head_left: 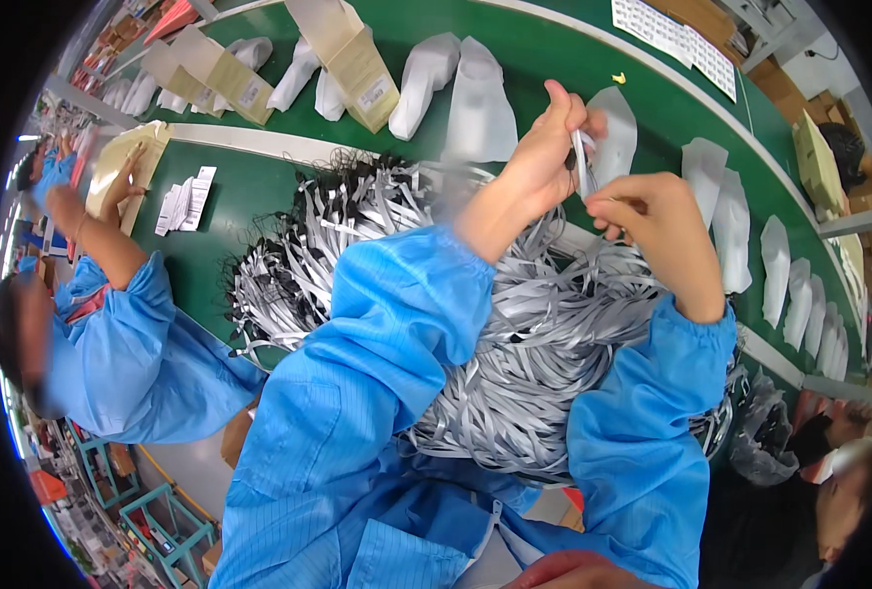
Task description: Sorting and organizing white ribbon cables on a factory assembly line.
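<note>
A large heap of grey-white lanyards (504, 393) with black cord ends lies before me on the table. Above its far side, my left hand (549, 147) is closed around a folded lanyard (582, 162), a dark part of it showing by the fingers. My right hand (652, 211) pinches the lower end of the same piece between thumb and fingertips. The two hands are close together, just in front of a white translucent bag (614, 133) on the green conveyor belt.
The green conveyor belt (554, 59) runs across behind the heap, carrying several white wrapped items (426, 83) and open yellowish boxes (357, 79). Labels (184, 202) lie at left beside a co-worker (141, 334) in blue handling a flat box (122, 162). Another person (809, 491) sits at right.
</note>
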{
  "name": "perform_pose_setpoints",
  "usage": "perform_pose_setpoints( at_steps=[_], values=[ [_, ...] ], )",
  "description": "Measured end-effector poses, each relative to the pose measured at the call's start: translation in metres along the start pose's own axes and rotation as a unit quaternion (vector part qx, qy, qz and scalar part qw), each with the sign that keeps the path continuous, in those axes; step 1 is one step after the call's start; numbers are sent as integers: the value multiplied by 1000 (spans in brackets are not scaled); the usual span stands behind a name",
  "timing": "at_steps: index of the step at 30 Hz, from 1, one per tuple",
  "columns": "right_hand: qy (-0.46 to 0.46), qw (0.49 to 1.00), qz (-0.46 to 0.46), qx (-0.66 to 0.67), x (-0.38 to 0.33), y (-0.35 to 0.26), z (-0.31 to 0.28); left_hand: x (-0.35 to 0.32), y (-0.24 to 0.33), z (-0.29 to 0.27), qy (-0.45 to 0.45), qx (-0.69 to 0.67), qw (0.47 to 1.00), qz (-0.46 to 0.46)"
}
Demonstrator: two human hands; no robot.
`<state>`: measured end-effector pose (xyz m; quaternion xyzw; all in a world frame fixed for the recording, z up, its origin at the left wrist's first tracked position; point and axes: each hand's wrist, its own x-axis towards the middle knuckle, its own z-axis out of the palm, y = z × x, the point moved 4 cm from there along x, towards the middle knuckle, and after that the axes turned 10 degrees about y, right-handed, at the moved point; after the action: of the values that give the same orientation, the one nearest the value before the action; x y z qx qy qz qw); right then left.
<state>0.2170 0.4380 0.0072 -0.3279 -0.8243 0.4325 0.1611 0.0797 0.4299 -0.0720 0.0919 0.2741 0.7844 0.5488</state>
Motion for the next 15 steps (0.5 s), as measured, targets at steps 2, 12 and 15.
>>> perform_pose_setpoints(
  at_steps=[2, 12, 15],
  values=[
    [-28, 999, -21, -33, 6, 5, 8, 1, -3, -5, 19, 29, 999, 9],
    [239, 935, -255, 56, 20, 8, -5, -18, -1, 6, -6, 342, 939, -22],
    [127, 947, -154, 252, 35, 23, 10, -16, 19, 7, 48, 383, 922, 38]
  ],
)
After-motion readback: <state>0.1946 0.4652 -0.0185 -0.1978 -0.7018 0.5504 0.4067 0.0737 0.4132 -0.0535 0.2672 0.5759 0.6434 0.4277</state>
